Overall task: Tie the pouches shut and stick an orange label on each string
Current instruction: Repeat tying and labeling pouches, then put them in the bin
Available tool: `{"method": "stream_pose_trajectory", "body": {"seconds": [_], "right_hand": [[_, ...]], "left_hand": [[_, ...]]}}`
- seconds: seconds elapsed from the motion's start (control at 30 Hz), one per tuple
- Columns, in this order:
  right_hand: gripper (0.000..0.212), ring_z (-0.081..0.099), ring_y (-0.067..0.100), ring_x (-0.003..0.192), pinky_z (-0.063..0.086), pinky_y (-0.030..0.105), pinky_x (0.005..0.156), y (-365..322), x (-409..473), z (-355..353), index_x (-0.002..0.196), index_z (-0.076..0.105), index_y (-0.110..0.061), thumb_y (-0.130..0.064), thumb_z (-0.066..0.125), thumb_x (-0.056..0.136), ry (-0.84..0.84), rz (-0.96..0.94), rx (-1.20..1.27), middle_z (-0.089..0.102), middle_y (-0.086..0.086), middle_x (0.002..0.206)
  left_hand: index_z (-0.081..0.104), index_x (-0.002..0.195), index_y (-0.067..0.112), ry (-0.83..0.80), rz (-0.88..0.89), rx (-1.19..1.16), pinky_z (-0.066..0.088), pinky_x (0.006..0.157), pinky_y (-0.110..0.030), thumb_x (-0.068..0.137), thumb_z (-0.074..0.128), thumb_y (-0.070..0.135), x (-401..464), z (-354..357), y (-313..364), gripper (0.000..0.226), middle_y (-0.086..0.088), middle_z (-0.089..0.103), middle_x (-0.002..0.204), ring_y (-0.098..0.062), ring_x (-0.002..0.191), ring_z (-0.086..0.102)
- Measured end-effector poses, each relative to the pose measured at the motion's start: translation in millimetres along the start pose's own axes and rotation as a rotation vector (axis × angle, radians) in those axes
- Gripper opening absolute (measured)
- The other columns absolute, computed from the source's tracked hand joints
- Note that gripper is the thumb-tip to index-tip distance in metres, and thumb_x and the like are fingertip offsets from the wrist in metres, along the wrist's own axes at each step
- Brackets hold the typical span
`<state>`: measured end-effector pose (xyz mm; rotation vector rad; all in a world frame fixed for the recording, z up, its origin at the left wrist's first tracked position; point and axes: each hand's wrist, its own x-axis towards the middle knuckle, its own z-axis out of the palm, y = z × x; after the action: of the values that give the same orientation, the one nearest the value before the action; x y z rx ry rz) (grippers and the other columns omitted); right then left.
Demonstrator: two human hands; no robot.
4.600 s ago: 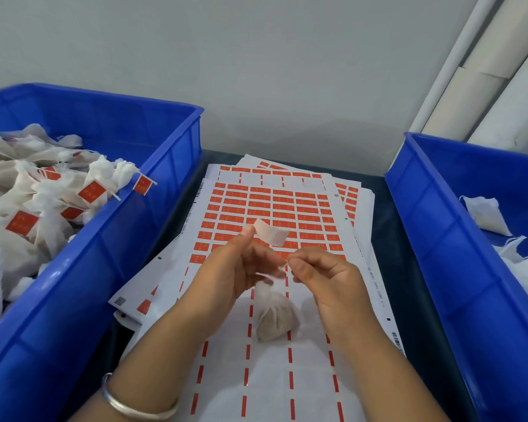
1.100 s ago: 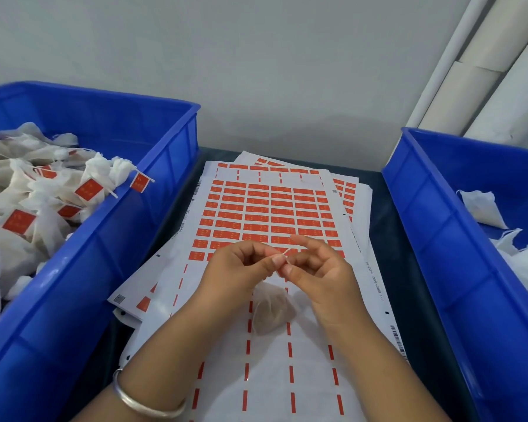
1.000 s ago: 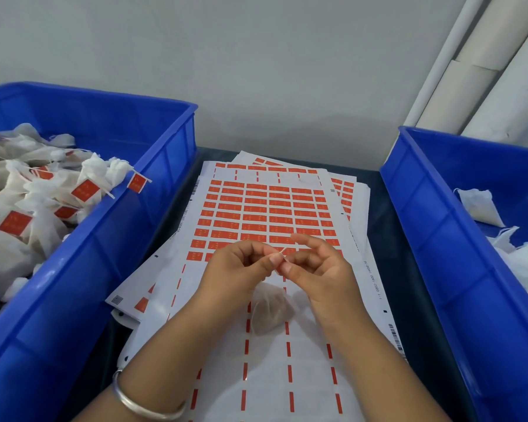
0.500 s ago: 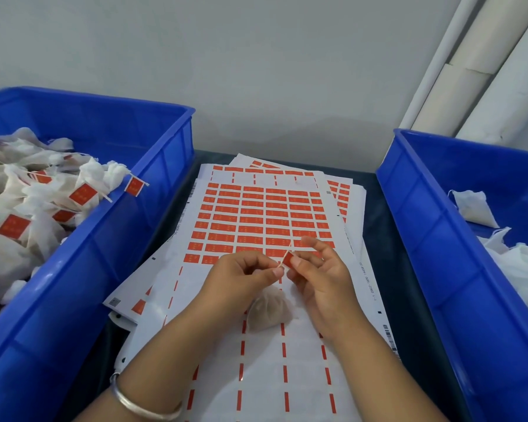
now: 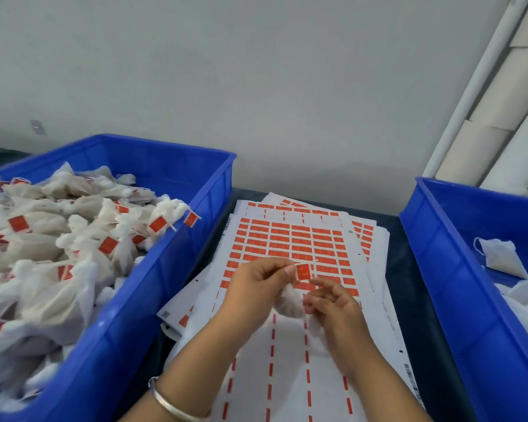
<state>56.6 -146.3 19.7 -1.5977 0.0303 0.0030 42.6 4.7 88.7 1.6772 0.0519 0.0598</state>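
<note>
At the far left a deep blue plastic bin point(image 5: 177, 239) is heaped with tied white fabric pouches point(image 5: 43, 254), many carrying small orange labels on their strings. A plain silver bangle point(image 5: 173, 403) circles the left wrist low in the view. The left hand point(image 5: 253, 287) is raised over the middle of the table with thumb and forefinger pressed together on the edge of a small orange rectangular label point(image 5: 303, 272), which stands upright just beyond the fingertips; the string itself is too thin to make out. Directly below and between the two hands hangs a small white fabric pouch filled with pale material point(image 5: 288, 304), partly hidden by the left palm. Beneath it lies a fanned stack of white backing sheets with rows of orange stickers point(image 5: 290, 242), the near part stripped to thin orange dashes. The right hand point(image 5: 333, 303) sits just beside the pouch, its fingers loosely curled and apart, closed on nothing visible, near the label but not touching it. At the far right a second blue plastic bin point(image 5: 457, 284) holds loose, untied white pouches point(image 5: 500, 257).
</note>
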Motion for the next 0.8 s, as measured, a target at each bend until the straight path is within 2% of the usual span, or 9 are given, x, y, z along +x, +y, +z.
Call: {"method": "stream_pose_trajectory", "body": {"seconds": [0.13, 0.3, 0.37, 0.43, 0.53, 0.63, 0.73, 0.8], "right_hand": [[0.013, 0.069, 0.014, 0.082, 0.049, 0.017, 0.068, -1, 1, 1, 0.100, 0.064, -0.025, -0.017, 0.056, 0.095, 0.023, 0.022, -0.049, 0.072, -0.016, 0.086], [0.015, 0.068, 0.017, 0.084, 0.047, 0.018, 0.067, -4, 0, 4, 0.100, 0.063, -0.022, -0.013, 0.052, 0.096, 0.042, 0.009, -0.146, 0.072, -0.008, 0.087], [0.015, 0.068, 0.018, 0.084, 0.048, 0.019, 0.067, -4, 0, 3, 0.098, 0.064, -0.023, -0.014, 0.051, 0.097, 0.051, 0.010, -0.155, 0.071, -0.007, 0.087], [0.015, 0.068, 0.018, 0.083, 0.048, 0.020, 0.067, -3, -1, 3, 0.097, 0.064, -0.023, -0.016, 0.051, 0.097, 0.062, 0.011, -0.163, 0.071, -0.010, 0.084], [0.016, 0.067, 0.017, 0.082, 0.045, 0.015, 0.064, -4, -4, 5, 0.096, 0.063, -0.023, -0.014, 0.051, 0.097, 0.055, -0.020, -0.219, 0.070, -0.011, 0.083], [0.019, 0.066, 0.018, 0.082, 0.044, 0.013, 0.063, -7, -7, 7, 0.092, 0.062, -0.023, -0.010, 0.050, 0.097, 0.032, -0.043, -0.265, 0.070, -0.009, 0.084], [0.022, 0.065, 0.018, 0.082, 0.043, 0.012, 0.062, -11, -10, 10, 0.092, 0.061, -0.024, -0.006, 0.048, 0.097, 0.022, -0.057, -0.267, 0.069, -0.004, 0.085], [0.021, 0.064, 0.019, 0.082, 0.045, 0.009, 0.060, -14, -13, 12, 0.095, 0.060, -0.022, -0.005, 0.048, 0.097, 0.008, -0.061, -0.265, 0.069, -0.002, 0.085]], "left_hand": [[0.065, 0.077, 0.030, 0.056, 0.161, 0.017, 0.046, 0.056, -0.008, 0.089, 0.057, 0.025, -25, -28, 39, 0.015, 0.023, 0.066, 0.070, 0.005, 0.066, 0.062], [0.065, 0.077, 0.024, 0.171, 0.379, -0.246, 0.052, 0.057, -0.015, 0.081, 0.057, 0.026, -71, -74, 88, 0.009, 0.005, 0.072, 0.073, -0.011, 0.069, 0.070], [0.065, 0.076, 0.026, 0.264, 0.475, -0.214, 0.054, 0.058, -0.017, 0.079, 0.057, 0.029, -85, -95, 101, 0.009, 0.005, 0.073, 0.075, -0.012, 0.071, 0.071], [0.063, 0.078, 0.025, 0.368, 0.531, -0.091, 0.055, 0.061, -0.019, 0.086, 0.056, 0.023, -90, -116, 107, 0.011, 0.007, 0.072, 0.076, -0.011, 0.073, 0.071], [0.060, 0.079, 0.026, 0.502, 0.457, 0.124, 0.056, 0.063, -0.025, 0.092, 0.054, 0.017, -85, -144, 105, 0.017, 0.009, 0.070, 0.074, -0.007, 0.072, 0.070], [0.058, 0.080, 0.025, 0.529, 0.302, 0.378, 0.056, 0.070, -0.033, 0.094, 0.052, 0.018, -75, -163, 93, 0.017, 0.006, 0.069, 0.080, -0.005, 0.077, 0.068], [0.053, 0.077, 0.029, 0.545, 0.226, 0.525, 0.046, 0.061, -0.020, 0.094, 0.051, 0.020, -66, -171, 82, 0.020, 0.009, 0.065, 0.080, -0.001, 0.077, 0.064], [0.053, 0.080, 0.030, 0.531, 0.163, 0.602, 0.040, 0.060, -0.016, 0.094, 0.052, 0.021, -60, -173, 74, 0.016, 0.012, 0.064, 0.084, 0.000, 0.076, 0.060]]}}
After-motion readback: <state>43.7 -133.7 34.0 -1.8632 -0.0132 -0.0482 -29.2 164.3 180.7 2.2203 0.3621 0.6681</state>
